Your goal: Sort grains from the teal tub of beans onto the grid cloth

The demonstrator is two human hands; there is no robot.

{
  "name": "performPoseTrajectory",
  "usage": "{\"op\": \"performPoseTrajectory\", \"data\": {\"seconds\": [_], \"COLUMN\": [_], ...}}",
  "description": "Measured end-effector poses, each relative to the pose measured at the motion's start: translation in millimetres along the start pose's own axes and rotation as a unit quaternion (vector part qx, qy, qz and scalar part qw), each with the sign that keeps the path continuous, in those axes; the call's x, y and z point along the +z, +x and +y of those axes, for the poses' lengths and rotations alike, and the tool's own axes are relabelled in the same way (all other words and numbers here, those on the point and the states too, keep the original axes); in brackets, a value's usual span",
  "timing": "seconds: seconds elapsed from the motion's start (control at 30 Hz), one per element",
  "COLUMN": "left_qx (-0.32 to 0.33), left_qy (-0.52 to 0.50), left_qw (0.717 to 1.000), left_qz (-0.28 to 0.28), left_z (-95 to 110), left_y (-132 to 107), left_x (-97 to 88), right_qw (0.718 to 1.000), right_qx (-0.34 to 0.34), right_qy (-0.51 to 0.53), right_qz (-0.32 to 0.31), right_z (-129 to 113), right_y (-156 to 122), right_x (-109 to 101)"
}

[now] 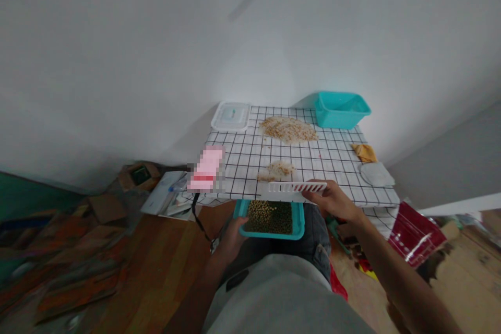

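My left hand (235,235) grips the left rim of a turquoise plastic container (274,236), just below the table's front edge and above my lap. Pale yellow beans (264,212) and dark green ones (282,216) lie inside it. In my right hand (334,199) is a flat white plastic piece with slots (287,188), its long edge along the table's front edge over the container. A small heap of pale grains and powder (279,168) lies just behind it. Farther back spreads a larger heap of grains (289,129).
An empty-looking turquoise bin (342,109) stands at the back right of the checked table (242,167). A white lid (231,116) lies back left, a blurred pink item (207,167) front left. A yellow cloth (365,153) and whitish round item (376,174) sit right.
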State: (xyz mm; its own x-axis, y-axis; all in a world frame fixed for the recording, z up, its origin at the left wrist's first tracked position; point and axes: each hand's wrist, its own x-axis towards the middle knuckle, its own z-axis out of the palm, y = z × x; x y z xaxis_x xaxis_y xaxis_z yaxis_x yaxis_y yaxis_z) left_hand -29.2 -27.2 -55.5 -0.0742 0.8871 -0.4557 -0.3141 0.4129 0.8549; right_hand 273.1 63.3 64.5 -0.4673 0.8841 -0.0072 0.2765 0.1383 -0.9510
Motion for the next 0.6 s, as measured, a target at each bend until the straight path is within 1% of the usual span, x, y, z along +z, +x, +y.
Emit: {"op": "performPoseTrajectory", "data": {"seconds": [0.07,0.2,0.27,0.37,0.47,0.6], "left_qx": [0.012,0.034,0.039,0.045,0.047,0.047], "left_qy": [0.008,0.034,0.04,0.045,0.047,0.042], "left_qw": [1.0,0.998,0.998,0.997,0.997,0.998], "left_qz": [-0.014,-0.038,-0.042,-0.041,-0.033,-0.019], "left_z": [-2,-7,-10,-12,-12,-9], "left_y": [2,5,7,7,6,0], "left_x": [0.9,-1.0,-2.6,-3.8,-3.7,-3.1], "right_qw": [1.0,0.996,0.993,0.991,0.988,0.988], "right_qx": [-0.003,-0.009,-0.011,-0.037,-0.064,-0.073], "right_qy": [0.002,-0.043,-0.054,-0.065,-0.087,-0.093], "right_qz": [0.011,0.081,0.105,0.109,0.111,0.095], "right_z": [2,9,10,8,4,1], "right_y": [-1,6,12,25,41,57], "right_x": [-2,-10,-13,-11,-4,3]}}
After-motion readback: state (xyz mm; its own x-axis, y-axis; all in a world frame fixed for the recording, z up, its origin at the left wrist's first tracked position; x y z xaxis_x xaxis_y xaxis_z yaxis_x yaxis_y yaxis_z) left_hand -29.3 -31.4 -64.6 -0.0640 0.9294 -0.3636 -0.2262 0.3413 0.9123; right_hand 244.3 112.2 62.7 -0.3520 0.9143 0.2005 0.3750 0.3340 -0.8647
